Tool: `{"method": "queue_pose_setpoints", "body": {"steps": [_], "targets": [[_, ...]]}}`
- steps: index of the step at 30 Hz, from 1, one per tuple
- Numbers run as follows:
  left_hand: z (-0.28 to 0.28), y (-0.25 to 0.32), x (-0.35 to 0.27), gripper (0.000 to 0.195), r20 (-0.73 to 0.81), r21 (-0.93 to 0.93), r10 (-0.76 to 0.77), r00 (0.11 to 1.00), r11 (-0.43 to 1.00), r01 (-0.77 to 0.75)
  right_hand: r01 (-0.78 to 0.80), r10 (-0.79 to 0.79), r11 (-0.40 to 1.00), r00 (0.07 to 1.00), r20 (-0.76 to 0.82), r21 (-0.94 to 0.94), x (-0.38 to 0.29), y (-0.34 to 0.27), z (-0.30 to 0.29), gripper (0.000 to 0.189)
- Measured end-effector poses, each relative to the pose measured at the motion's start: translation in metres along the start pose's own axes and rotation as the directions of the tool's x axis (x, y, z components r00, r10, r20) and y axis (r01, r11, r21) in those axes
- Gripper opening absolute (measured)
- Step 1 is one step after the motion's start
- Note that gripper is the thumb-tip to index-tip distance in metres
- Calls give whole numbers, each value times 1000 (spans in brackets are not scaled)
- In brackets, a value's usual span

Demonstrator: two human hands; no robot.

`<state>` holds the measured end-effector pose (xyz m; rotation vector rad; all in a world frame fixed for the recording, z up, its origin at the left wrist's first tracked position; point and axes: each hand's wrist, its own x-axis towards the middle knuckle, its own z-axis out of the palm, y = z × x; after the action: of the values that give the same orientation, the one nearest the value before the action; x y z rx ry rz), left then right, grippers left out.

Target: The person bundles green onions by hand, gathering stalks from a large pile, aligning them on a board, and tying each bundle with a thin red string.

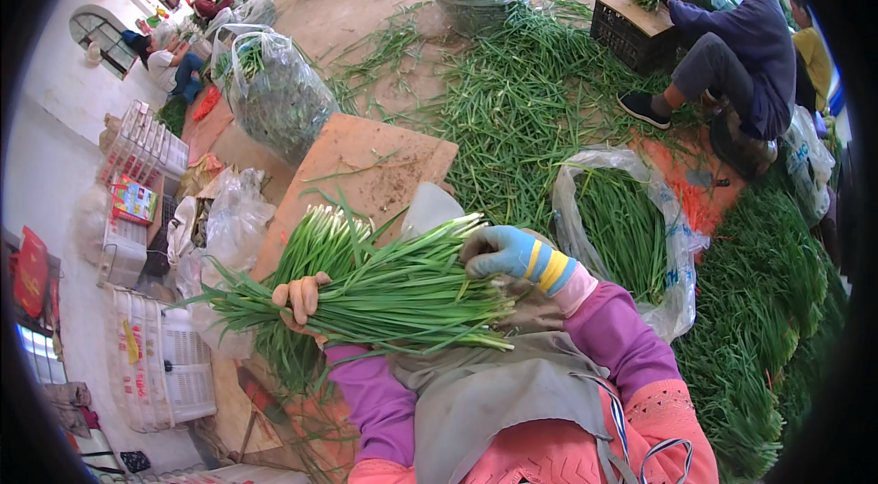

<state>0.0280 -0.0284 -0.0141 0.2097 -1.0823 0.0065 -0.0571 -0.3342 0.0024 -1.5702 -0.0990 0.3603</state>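
My left hand point(300, 302), without a glove like the right one's, is closed around the leafy end of a bundle of green garlic chives point(411, 292) held across my lap. Over the pale stem ends, my right hand point(497, 252) wears a blue and grey glove with yellow stripes. Its fingers are curled at the bundle's upper edge; whether they pinch a stalk cannot be told. Beneath and behind the bundle, a second pile of chives point(319, 237) rests on a wooden board point(391, 158) dusted with soil. A grey apron point(494, 374) covers my lap.
Loose leaves point(507, 100) litter the floor ahead. An open plastic bag of chives point(621, 230) lies at right, beside a long heap of chives point(748, 319). Filled bags point(274, 93) stand ahead. Plastic crates point(164, 360) line the left wall. A co-worker point(734, 52) sits at another board point(631, 7).
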Motion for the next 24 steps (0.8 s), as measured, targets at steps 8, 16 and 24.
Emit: {"method": "queue_pose_setpoints", "body": {"steps": [8, 16, 24], "targets": [[9, 5, -4, 20, -282, -96, -52, 958, 995, 26, 92, -81, 991, 990, 114, -93, 6, 8, 13, 34], [-8, 16, -17, 30, -111, -75, 13, 994, 997, -21, -79, 146, 966, 951, -272, 245, -48, 24, -95, 28], [-25, 17, -2, 12, 125, -56, -69, 990, 996, 76, -24, -335, 456, 921, -196, -890, 7, -19, -20, 43]]}}
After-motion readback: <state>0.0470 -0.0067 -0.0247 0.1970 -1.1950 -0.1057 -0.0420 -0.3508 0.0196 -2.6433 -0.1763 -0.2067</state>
